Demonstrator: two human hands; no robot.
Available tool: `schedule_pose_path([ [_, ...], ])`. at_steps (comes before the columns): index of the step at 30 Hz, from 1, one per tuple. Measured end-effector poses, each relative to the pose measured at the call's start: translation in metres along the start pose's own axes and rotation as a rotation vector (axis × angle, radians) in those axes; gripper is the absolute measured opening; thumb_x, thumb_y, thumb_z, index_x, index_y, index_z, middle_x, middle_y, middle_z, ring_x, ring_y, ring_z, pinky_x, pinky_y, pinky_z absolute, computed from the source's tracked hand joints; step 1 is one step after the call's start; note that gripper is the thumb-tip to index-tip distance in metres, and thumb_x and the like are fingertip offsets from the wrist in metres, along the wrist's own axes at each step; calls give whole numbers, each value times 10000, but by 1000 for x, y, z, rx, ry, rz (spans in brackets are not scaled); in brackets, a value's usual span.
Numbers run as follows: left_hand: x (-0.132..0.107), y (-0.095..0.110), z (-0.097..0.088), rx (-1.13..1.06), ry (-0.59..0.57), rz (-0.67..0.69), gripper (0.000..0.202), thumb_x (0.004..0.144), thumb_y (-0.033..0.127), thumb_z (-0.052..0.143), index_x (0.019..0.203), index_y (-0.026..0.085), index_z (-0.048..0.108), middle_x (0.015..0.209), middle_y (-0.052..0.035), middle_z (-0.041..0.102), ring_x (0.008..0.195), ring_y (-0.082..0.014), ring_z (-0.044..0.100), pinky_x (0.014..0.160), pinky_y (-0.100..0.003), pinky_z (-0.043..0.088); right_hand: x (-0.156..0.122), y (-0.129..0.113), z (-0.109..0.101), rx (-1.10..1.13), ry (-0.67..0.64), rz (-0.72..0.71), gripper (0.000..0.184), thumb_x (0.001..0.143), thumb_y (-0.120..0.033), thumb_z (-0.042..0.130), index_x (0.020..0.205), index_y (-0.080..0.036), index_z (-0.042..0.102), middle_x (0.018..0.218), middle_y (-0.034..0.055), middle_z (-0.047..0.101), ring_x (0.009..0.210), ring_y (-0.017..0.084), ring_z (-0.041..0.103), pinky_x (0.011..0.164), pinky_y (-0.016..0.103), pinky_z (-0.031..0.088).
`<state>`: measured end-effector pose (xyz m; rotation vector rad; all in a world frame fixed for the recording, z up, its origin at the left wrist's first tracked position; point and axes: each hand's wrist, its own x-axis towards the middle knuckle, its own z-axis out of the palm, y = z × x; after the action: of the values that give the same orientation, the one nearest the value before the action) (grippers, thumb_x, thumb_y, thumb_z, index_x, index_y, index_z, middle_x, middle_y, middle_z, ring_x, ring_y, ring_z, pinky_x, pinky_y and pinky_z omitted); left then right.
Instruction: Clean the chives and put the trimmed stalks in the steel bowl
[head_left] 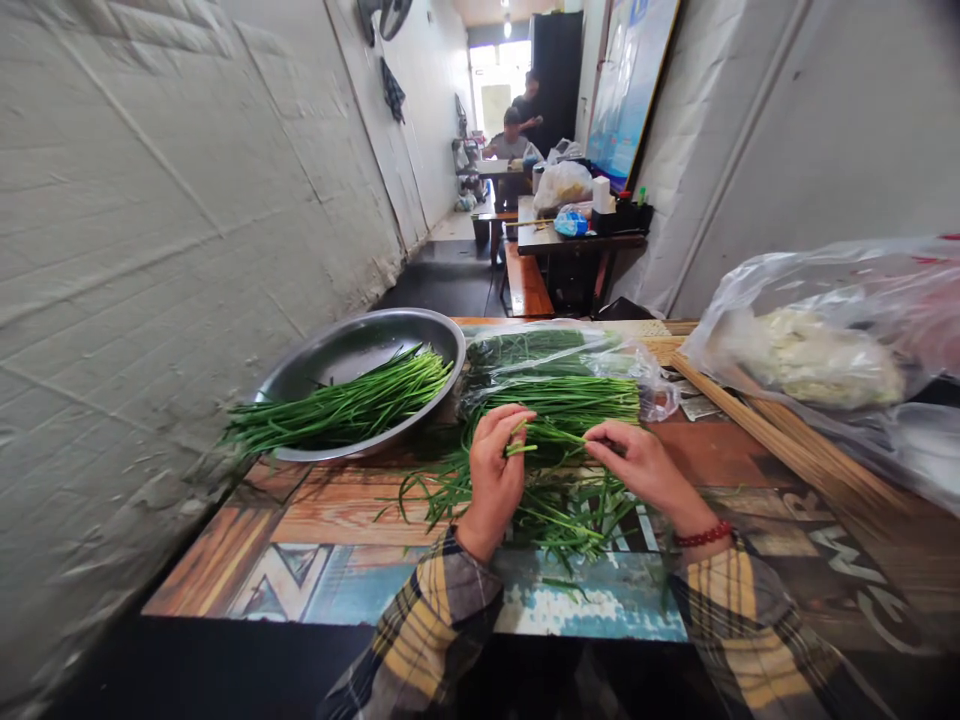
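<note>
My left hand (499, 465) is closed around a few garlic chives (520, 450), their cut ends poking out past the fingers. Opposite it, my right hand (637, 462) pinches thin green stalks between thumb and fingertips. Behind both hands lies a thick bundle of garlic chives (577, 398), partly inside a clear plastic bag (555, 345). Loose leaves and scraps (574, 520) are strewn on the table below my hands. To the left, a steel basin (352, 335) holds a pile of chives (360, 400) whose leafy tips hang over the rim.
A patterned wooden table (337, 510) carries everything. On the right are long wooden skewers (795, 430) and a clear bag of pale food (825, 350). A white wall (150, 200) runs along the left. Farther back stand a cluttered table (547, 238) and two people (510, 145).
</note>
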<state>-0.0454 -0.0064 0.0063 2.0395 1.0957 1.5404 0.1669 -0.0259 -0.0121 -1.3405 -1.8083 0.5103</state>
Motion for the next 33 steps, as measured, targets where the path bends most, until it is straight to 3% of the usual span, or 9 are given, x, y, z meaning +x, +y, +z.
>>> schedule_pose_path([
  [7, -8, 7, -5, 311, 60, 168, 311, 927, 167, 472, 1184, 238, 632, 1205, -99, 582, 1133, -217, 499, 969, -384, 384, 0, -6, 10, -3, -46, -62, 199, 892, -349, 554, 844, -211, 688, 827, 32, 698, 784, 180, 635, 720, 307, 480],
  [11, -8, 5, -1, 316, -243, 179, 322, 915, 177, 475, 1191, 254, 624, 1234, -84, 609, 1206, -243, 474, 1037, -428, 318, 0, -11, 9, 4, 14, -103, 172, 876, -336, 578, 838, -219, 698, 837, 42, 710, 802, 192, 641, 753, 335, 485],
  [13, -8, 0, 3, 244, -424, 105, 293, 911, 176, 464, 1138, 238, 638, 1095, -74, 666, 1088, -230, 544, 984, -407, 358, 0, -13, 7, 67, 39, -72, 160, 854, -351, 607, 852, -225, 706, 856, 42, 718, 819, 197, 649, 770, 340, 493],
  [15, -9, -5, 8, 151, -505, -6, 240, 908, 186, 450, 1033, 210, 654, 967, -65, 674, 941, -210, 580, 884, -359, 404, 0, -13, 5, 186, 66, 26, 193, 849, -385, 610, 911, -229, 707, 885, 37, 724, 831, 198, 659, 770, 336, 505],
  [17, -8, -9, 11, 31, -512, -137, 227, 919, 248, 435, 838, 182, 637, 817, -44, 637, 796, -180, 561, 756, -299, 415, 0, -12, 4, 345, 114, 142, 258, 870, -423, 574, 991, -229, 692, 875, 32, 723, 814, 194, 665, 748, 329, 517],
  [20, -5, -12, 12, -169, -479, -338, 397, 928, 427, 417, 639, 174, 515, 618, 4, 501, 621, -130, 455, 595, -241, 360, 1, -9, 4, 515, 206, 222, 305, 896, -455, 529, 1034, -225, 672, 835, 30, 713, 776, 183, 655, 718, 318, 521],
  [24, -2, -12, 10, -294, -438, -481, 471, 890, 572, 429, 648, 171, 484, 568, 32, 436, 550, -100, 365, 514, -223, 287, 1, -5, 10, 532, 180, 236, 333, 888, -468, 541, 1063, -207, 651, 872, 45, 716, 762, 171, 648, 683, 301, 517],
  [28, -2, -11, 10, -299, -417, -514, 488, 879, 596, 435, 649, 168, 477, 560, 41, 408, 527, -87, 326, 501, -225, 255, 1, -2, 19, 435, 88, 207, 343, 878, -438, 555, 1103, -188, 621, 927, 60, 720, 795, 180, 664, 740, 331, 533],
  [33, -3, -12, 11, -339, -399, -545, 470, 867, 602, 459, 671, 174, 463, 556, 48, 408, 513, -81, 323, 491, -217, 254, 1, -1, 23, 282, 114, 138, 272, 866, -354, 566, 1078, -199, 635, 970, 63, 715, 875, 195, 668, 844, 375, 521],
])
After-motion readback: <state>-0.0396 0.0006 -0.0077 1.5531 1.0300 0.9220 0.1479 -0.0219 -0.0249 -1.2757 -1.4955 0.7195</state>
